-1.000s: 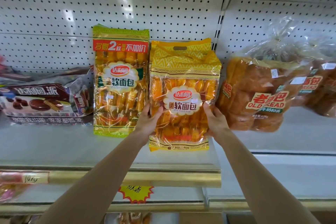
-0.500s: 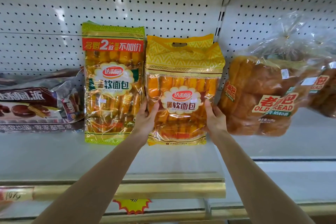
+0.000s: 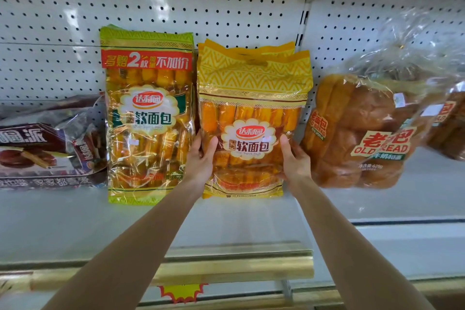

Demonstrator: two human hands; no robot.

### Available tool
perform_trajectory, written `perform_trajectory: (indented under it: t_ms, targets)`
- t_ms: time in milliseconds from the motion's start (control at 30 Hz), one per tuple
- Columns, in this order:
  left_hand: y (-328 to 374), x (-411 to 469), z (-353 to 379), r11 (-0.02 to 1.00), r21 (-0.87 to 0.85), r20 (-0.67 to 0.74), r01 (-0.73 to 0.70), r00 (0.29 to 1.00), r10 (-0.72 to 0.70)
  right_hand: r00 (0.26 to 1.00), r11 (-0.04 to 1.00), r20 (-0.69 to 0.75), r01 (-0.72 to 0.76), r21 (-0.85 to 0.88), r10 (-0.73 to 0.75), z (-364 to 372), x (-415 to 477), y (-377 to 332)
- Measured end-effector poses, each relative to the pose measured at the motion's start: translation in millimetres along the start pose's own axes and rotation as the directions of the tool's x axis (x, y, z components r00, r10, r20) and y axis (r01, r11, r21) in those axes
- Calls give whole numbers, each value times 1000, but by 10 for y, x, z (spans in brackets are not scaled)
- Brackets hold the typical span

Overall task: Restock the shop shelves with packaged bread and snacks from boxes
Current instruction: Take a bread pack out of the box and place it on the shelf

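Fingers [image 3: 198, 143] of left hand [image 3: 201, 161] & right hand [image 3: 297, 162] are curled round the orange bread pack [image 3: 251, 98], thumbs pressed on its front. Pack is held upright, base seemingly on shelf [image 3: 75, 224], btwn green pack [image 3: 148, 113] & Old Bread bag [image 3: 364, 133]. Base should be squared w/ green pack's, label faced fwd, before grip is eased.

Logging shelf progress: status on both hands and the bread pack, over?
Left hand and right hand grip yellow soft-bread pack by its sides. Pack upright on shelf, between green-topped soft-bread pack and Old Bread bag. Nothing blocking.
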State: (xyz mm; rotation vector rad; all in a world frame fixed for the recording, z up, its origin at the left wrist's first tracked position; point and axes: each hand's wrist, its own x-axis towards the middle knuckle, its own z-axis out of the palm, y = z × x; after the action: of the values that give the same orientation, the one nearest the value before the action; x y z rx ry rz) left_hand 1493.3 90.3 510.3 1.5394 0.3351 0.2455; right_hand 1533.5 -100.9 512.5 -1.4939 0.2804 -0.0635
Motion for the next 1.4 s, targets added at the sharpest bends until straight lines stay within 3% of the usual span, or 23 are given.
perform_trajectory:
  t_ms: [267,633,1100,1400]
  targets:
    - [-21,19,-11,1000,2,-5,17,1000,-17,1000,1000,-2,-4,-22,4,18,-23,-5]
    - [73,-71,-55,986,155,-30,63,998,-59,1000,996,-1,16,-93,-16,-29,-173,-90]
    - [470,-643,-26,990,112,-82,-82,992,91,988,977,74,144,-156,-134,-272,-625,-461]
    - [907,-1668,22,971,130,-39,-199,978,205,958,952,148,267,-150,-245,-795,-1438,-893]
